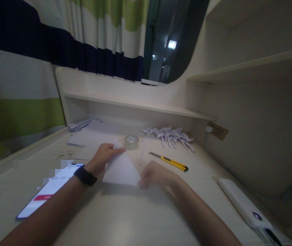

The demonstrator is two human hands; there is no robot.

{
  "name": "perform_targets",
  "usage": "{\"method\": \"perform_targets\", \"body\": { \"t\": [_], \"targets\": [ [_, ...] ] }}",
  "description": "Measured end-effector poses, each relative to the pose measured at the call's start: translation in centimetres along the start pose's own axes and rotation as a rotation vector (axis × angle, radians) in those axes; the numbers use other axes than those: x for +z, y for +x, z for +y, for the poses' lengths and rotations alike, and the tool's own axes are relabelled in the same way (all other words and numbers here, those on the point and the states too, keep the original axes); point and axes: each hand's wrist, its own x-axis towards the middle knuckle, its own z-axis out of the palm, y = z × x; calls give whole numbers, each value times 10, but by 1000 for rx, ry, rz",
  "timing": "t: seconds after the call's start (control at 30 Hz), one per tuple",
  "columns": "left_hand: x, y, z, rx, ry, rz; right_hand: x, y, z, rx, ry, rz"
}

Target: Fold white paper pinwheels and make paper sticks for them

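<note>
A white sheet of paper (pixel 121 168), folded into a triangle, lies on the pale desk (pixel 125 218) in front of me. My left hand (pixel 104 156), with a dark band on its wrist, pinches the paper's upper left edge near the tip. My right hand (pixel 153 175) is closed on the paper's lower right corner; it is blurred by motion.
A roll of clear tape (pixel 131 141) stands just beyond the paper. A yellow utility knife (pixel 170 161) lies to the right. Several folded paper pieces (pixel 170 135) lie at the back. A lit phone (pixel 51 188) rests at the left, a white power bank (pixel 246 203) at the right.
</note>
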Motion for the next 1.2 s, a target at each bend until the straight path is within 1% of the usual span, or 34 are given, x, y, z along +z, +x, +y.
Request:
{"method": "perform_targets", "body": {
  "t": [0.13, 0.3, 0.37, 0.47, 0.53, 0.6, 0.67, 0.7, 0.77, 0.83, 0.87, 0.93, 1.0, 1.07, 1.13, 1.2],
  "targets": [
    [0, -1, 3, 5, -9, 3, -2, -1, -1, 6, 13, 2],
    [0, -3, 8, 7, -6, 65, -3, -2, -4, -7, -16, 37],
    [0, -3, 9, 11, -7, 62, -4, -3, -6, -16, -25, 44],
    [0, -3, 10, 3, -25, 67, -7, -7, -10, -27, -41, 4],
    [-3, -3, 11, 0, -49, 110, -12, -10, -12, -6, -37, -39],
    [-6, -1, 11, -15, -84, 142, -21, -14, -11, 54, -8, -80],
    [-8, 0, 9, -32, -103, 116, -30, -18, -10, 92, 34, -94],
    [-7, 1, 8, -36, -99, 83, -34, -18, -9, 80, 50, -88],
    [-2, -1, 4, -29, -74, 9, -36, -17, -7, -3, 80, -31],
    [9, -7, 2, -24, -58, -57, -29, -13, -6, -86, 129, 65],
    [14, -10, 1, -30, -61, -80, -23, -10, -5, -104, 162, 116],
    [25, -17, 1, -52, -83, -103, -8, -3, -5, -78, 219, 201],
    [32, -23, 1, -84, -126, -97, 4, 2, -6, -35, 261, 297],
    [34, -24, 2, -101, -176, -73, 11, 5, -6, -6, 312, 341],
    [31, -21, 3, -99, -219, -34, 12, 6, -7, 10, 350, 342],
    [24, -17, 4, -79, -250, 4, 9, 5, -7, 13, 348, 344]
  ]
}}
